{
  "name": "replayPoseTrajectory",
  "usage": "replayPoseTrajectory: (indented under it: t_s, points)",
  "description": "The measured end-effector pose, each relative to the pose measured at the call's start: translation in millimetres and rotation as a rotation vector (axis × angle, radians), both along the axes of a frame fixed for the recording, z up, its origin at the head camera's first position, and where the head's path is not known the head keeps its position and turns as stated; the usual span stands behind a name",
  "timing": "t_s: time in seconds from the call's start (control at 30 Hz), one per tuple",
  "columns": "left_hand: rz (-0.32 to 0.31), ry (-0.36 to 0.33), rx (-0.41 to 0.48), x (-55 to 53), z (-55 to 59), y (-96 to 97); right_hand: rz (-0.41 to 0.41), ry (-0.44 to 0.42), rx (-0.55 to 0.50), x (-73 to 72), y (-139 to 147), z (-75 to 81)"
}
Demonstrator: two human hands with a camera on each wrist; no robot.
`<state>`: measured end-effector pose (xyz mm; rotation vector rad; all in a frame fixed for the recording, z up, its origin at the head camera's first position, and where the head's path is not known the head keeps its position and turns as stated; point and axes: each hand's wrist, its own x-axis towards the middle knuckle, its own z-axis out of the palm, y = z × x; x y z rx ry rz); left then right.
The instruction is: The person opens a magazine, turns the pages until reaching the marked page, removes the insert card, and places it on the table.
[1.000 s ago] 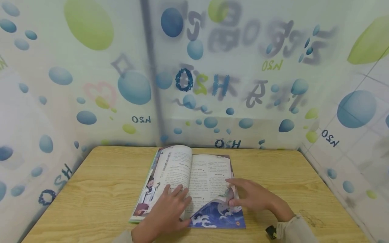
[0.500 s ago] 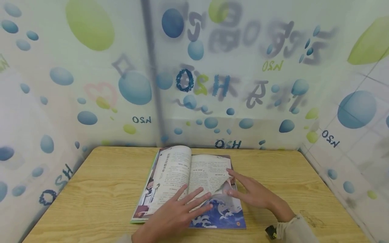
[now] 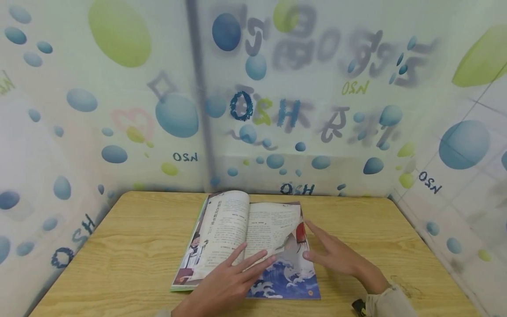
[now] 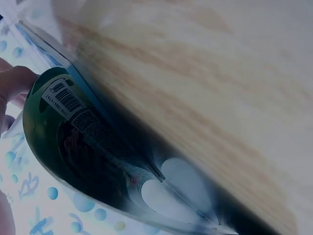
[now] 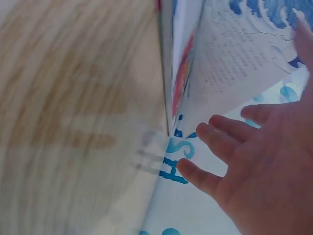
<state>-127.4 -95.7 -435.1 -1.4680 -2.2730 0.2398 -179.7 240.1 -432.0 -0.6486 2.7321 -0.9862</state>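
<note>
An open magazine (image 3: 233, 224) lies on the table, text on both upper pages. The lower right corner of the right-hand page is lifted, baring a blue wave picture (image 3: 283, 279) and a red drawing (image 3: 301, 233) beneath. My left hand (image 3: 227, 281) is over the lower middle of the magazine, fingers spread and straight beside the lifted page; whether it presses the paper is unclear. My right hand (image 3: 340, 257) is at the right edge, fingers extended, holding nothing. In the left wrist view, a curved green cover with a barcode (image 4: 66, 98) shows near some fingers (image 4: 17, 83).
The wooden table (image 3: 130, 246) spreads to both sides of the magazine. Behind and beside it stand pale walls (image 3: 253, 176) printed with blue and green drops and letters. A small black object (image 3: 359, 307) sits at the right sleeve (image 3: 390, 301).
The right-hand page's lower corner has risen and folded toward the left, uncovering more below. My left hand has shifted right, fingers spreading. My right hand has let go of the page edge.
</note>
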Motion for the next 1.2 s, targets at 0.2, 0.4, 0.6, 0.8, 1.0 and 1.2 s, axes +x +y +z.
replayPoseTrajectory:
  t_s: [0.2, 0.4, 0.6, 0.8, 1.0, 1.2]
  points:
    - [0.001, 0.015, -0.017, 0.7, 1.3, 0.0, 0.145, -0.025, 0.104, -0.7, 0.4, -6.9]
    - [0.026, 0.089, -0.064, -0.4, 3.1, 0.6, 0.248, -0.105, 0.170, 1.0, -0.5, -7.1]
    - [0.070, 0.126, -0.052, -1.6, 4.2, 0.8, 0.264, -0.073, 0.211, 0.8, -2.1, -6.9]
    - [0.106, 0.117, -0.057, -2.0, 4.9, 1.7, 0.253, -0.052, 0.253, 0.2, -4.6, -7.2]
    - [0.139, 0.145, -0.089, -0.8, 7.2, 3.6, 0.242, -0.062, 0.264, -1.0, -5.6, -7.1]
    - [0.158, 0.116, -0.052, -0.2, 9.7, 4.4, 0.254, -0.045, 0.239, -0.3, -5.0, -6.3]
